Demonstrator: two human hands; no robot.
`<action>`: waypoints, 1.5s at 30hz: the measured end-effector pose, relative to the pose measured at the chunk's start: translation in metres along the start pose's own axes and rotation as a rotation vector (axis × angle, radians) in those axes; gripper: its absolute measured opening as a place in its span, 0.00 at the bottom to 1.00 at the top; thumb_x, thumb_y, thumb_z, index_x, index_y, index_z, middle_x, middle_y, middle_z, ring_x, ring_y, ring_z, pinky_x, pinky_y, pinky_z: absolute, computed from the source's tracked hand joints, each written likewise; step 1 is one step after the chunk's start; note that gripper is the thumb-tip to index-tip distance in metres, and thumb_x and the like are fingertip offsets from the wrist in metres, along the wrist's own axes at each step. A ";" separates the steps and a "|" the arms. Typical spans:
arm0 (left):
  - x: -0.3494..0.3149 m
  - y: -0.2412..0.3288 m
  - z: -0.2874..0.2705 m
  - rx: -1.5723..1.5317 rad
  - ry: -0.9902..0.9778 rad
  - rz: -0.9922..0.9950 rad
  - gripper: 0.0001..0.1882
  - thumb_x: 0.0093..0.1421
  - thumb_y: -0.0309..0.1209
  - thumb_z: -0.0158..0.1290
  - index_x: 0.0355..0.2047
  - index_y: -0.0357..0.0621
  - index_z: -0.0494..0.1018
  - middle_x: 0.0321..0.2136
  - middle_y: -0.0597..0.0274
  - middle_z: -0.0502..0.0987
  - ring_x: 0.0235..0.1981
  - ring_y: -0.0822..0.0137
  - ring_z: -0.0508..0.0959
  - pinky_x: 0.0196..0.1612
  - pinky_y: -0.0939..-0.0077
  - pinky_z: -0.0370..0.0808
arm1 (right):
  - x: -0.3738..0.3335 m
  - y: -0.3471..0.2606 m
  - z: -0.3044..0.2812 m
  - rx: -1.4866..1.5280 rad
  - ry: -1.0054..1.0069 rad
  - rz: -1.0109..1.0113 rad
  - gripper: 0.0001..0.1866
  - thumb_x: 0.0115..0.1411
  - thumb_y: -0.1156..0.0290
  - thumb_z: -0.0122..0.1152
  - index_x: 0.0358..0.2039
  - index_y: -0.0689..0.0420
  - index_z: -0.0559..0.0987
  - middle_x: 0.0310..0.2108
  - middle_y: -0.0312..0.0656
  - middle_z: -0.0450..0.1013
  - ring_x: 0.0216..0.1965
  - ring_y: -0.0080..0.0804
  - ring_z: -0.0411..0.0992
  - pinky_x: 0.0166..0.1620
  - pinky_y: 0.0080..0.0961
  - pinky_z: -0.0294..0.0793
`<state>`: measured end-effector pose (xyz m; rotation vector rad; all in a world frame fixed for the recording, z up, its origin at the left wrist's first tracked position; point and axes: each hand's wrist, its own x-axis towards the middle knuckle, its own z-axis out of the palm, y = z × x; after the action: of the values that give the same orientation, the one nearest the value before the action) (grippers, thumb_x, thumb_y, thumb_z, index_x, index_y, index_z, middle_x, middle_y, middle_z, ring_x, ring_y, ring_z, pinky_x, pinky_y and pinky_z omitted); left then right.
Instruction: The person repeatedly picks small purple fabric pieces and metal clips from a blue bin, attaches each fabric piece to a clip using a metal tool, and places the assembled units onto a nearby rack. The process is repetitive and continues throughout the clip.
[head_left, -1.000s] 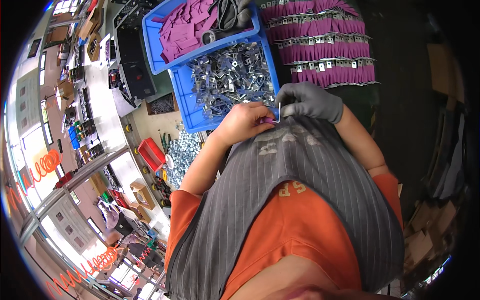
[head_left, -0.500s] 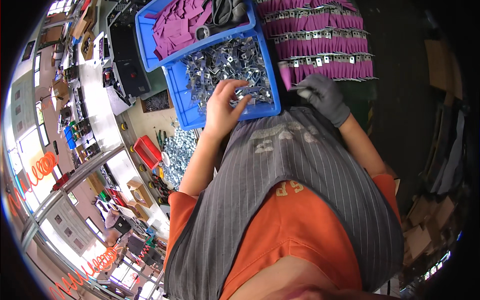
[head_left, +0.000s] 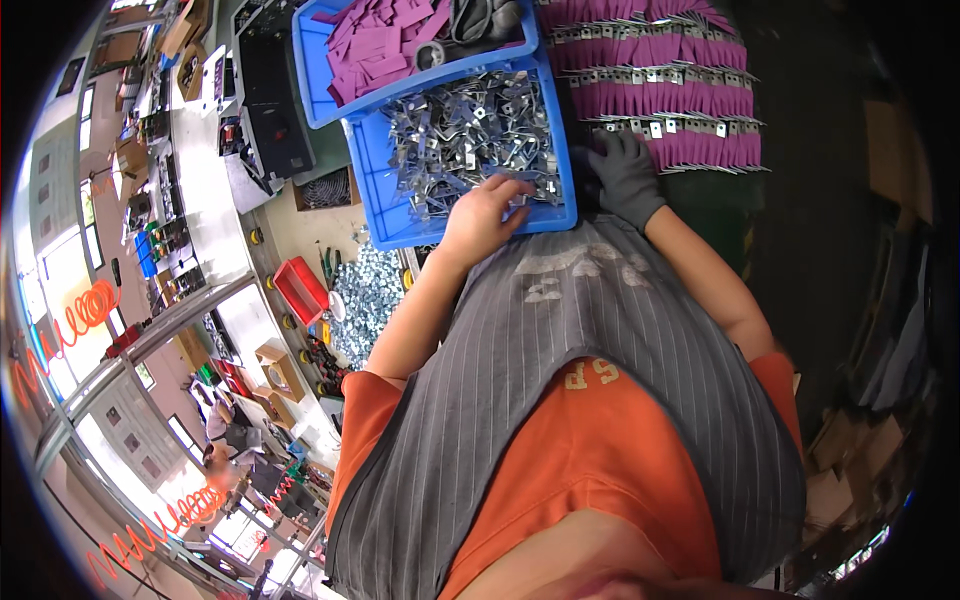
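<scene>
My bare left hand point(head_left: 484, 220) is over the near edge of a blue bin point(head_left: 385, 205) filled with small bent metal brackets point(head_left: 470, 130). Its fingers are bent, with the thumb a little apart, and no part shows between them. My right hand point(head_left: 628, 182), in a grey glove, is at the left end of the nearest row of purple-sleeved metal pieces point(head_left: 700, 150). Its fingers are closed, and a bit of purple shows at the fingertips, on a purple-sleeved metal piece mostly hidden by the glove.
A second blue bin point(head_left: 315, 75) behind holds flat purple sleeves point(head_left: 380, 45) and a dark grey glove point(head_left: 480, 22). Left are a red tray point(head_left: 300, 290), a pile of small shiny metal parts point(head_left: 368, 310) and a long workbench. Cardboard point(head_left: 850, 460) lies at the lower right.
My left hand has moved right and toward the bin's near edge, its fingers more bent. My right hand has moved forward to the row's end with the purple-sleeved piece. The view has shifted slightly.
</scene>
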<state>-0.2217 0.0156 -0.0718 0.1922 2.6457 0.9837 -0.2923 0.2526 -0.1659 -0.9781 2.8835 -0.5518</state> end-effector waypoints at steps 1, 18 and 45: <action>-0.001 -0.001 0.001 0.012 -0.015 0.008 0.11 0.54 0.31 0.56 0.39 0.50 0.75 0.35 0.60 0.75 0.31 0.58 0.79 0.34 0.65 0.76 | 0.002 0.001 0.004 -0.069 -0.043 0.006 0.18 0.48 0.59 0.63 0.40 0.46 0.79 0.51 0.44 0.64 0.55 0.46 0.59 0.54 0.44 0.61; 0.063 -0.085 -0.004 0.619 0.113 -0.238 0.12 0.53 0.42 0.56 0.28 0.48 0.79 0.30 0.57 0.78 0.33 0.54 0.80 0.35 0.61 0.77 | 0.006 0.008 -0.022 0.275 0.156 0.152 0.17 0.47 0.63 0.65 0.40 0.47 0.77 0.47 0.41 0.68 0.52 0.43 0.64 0.55 0.39 0.62; 0.077 -0.015 -0.154 0.414 0.517 -0.055 0.09 0.53 0.40 0.59 0.31 0.52 0.80 0.28 0.64 0.80 0.31 0.58 0.80 0.34 0.67 0.76 | 0.026 -0.048 -0.075 1.656 -0.306 0.267 0.14 0.65 0.60 0.53 0.42 0.58 0.71 0.31 0.34 0.73 0.31 0.18 0.72 0.32 0.14 0.72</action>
<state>-0.3455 -0.0722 0.0101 -0.0569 3.2873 0.5004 -0.2972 0.2256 -0.0770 -0.2662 1.3111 -1.9113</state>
